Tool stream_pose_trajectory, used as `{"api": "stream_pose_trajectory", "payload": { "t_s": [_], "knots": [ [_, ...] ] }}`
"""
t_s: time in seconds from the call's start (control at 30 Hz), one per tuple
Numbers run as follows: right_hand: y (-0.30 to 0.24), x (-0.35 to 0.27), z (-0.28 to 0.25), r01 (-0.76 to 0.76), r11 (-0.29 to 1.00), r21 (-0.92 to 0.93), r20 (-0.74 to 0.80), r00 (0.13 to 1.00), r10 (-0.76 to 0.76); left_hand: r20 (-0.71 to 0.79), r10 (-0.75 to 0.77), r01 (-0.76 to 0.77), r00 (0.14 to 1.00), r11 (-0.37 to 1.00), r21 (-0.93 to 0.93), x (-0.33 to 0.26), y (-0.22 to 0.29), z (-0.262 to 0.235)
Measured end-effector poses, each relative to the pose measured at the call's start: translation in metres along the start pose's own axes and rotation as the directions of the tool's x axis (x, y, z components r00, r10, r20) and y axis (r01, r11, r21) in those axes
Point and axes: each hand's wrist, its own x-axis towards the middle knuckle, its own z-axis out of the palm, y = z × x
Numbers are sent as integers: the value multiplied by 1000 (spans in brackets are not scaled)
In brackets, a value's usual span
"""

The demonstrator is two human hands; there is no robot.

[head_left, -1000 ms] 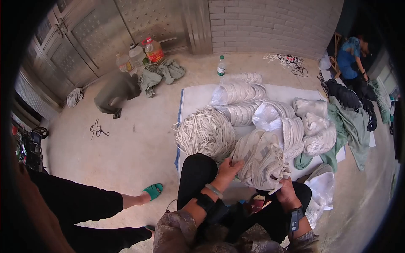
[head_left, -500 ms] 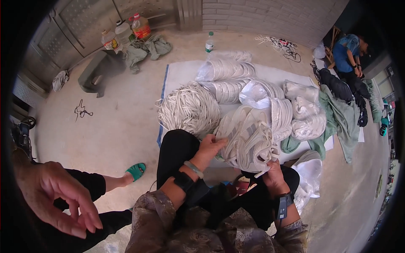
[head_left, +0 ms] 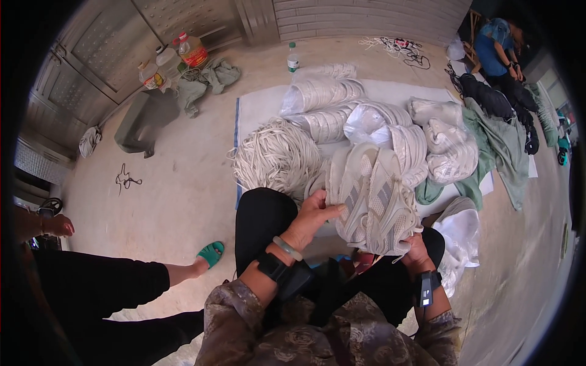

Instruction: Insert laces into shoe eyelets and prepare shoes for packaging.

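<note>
A stack of white shoe uppers with grey stripes (head_left: pixel 372 198) rests upright over my lap. My left hand (head_left: pixel 314 213) grips its left edge, fingers curled onto the top piece. My right hand (head_left: pixel 417 253) holds the stack from below at its lower right, mostly hidden by it. Just left of the stack lies a big bundle of white laces (head_left: pixel 276 160) on a white sheet (head_left: pixel 256 110). My knees in black trousers sit under the stack.
More piles of white uppers (head_left: pixel 323 97) and bagged ones (head_left: pixel 448 149) cover the sheet. Green cloths (head_left: pixel 503 143) lie right. Bottles (head_left: pixel 190 52) stand far left by a metal door. Another person's leg with a green slipper (head_left: pixel 210 253) lies at my left; someone in blue (head_left: pixel 497 52) sits far right.
The stack of uppers has been lifted and drawn toward me, now held by both hands. The view tipped down and closer. The other person's hand at lower left has withdrawn.
</note>
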Motion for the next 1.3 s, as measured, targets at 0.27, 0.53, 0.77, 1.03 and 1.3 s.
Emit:
{"api": "stream_pose_trajectory", "payload": {
  "t_s": [0.27,0.53,0.77,1.03,1.3],
  "knots": [
    [7,-35,-15,-26,998,61,-117,993,33,98,-31,69,995,906,-418,-15,-9,27],
    [-65,-87,-5,-23,978,-206,180,982,61,257,-76,212,964,803,-557,-32,14,45],
    [-191,-75,91,417,604,-679,364,906,-217,224,61,102,973,755,-648,-76,24,10],
    [-221,-116,313,828,555,-78,744,419,-520,112,167,-40,979,708,-705,-128,24,-13],
    [-208,-123,364,842,540,-14,795,337,-505,-24,103,-86,994,656,-750,-144,19,-21]
  ]
}}
